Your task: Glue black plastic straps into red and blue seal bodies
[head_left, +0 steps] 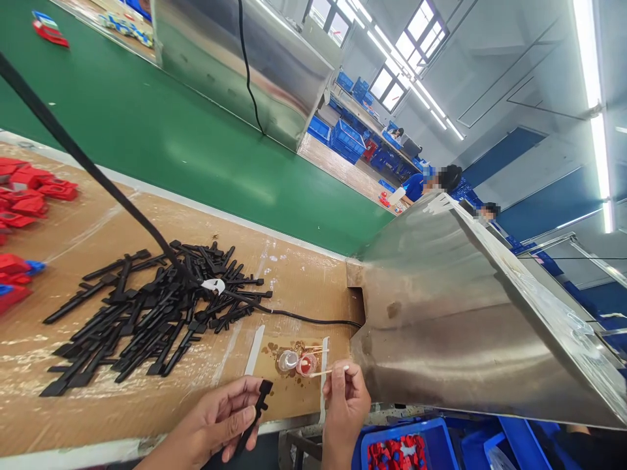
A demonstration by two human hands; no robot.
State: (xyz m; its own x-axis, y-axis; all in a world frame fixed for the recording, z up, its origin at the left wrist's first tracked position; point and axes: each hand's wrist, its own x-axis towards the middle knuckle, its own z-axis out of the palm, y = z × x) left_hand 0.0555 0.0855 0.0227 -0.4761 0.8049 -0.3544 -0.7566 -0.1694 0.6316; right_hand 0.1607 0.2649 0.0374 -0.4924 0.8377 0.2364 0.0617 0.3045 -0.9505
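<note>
My left hand (220, 418), at the bottom centre, is closed on a black plastic part (265, 389) with a square end and small side pegs. To its right, my right hand (347, 395) pinches a cotton swab (321, 373). The swab's far tip points at a small clear cup with reddish contents (307, 365); whether it touches the cup I cannot tell. Beside that cup stands another small clear cup (288, 360). A second thin stick (316, 352) lies by the cups on a stained brown sheet (274, 401). Many similar black parts (147, 320) are heaped to the left.
A black cable (313, 319) crosses the cardboard-covered table (313, 281). Red pieces (24, 196) lie at the far left. A green belt (196, 163) runs behind. At right rises a metal hood (441, 326), above a blue bin (438, 444). Another person (421, 186) is farther back.
</note>
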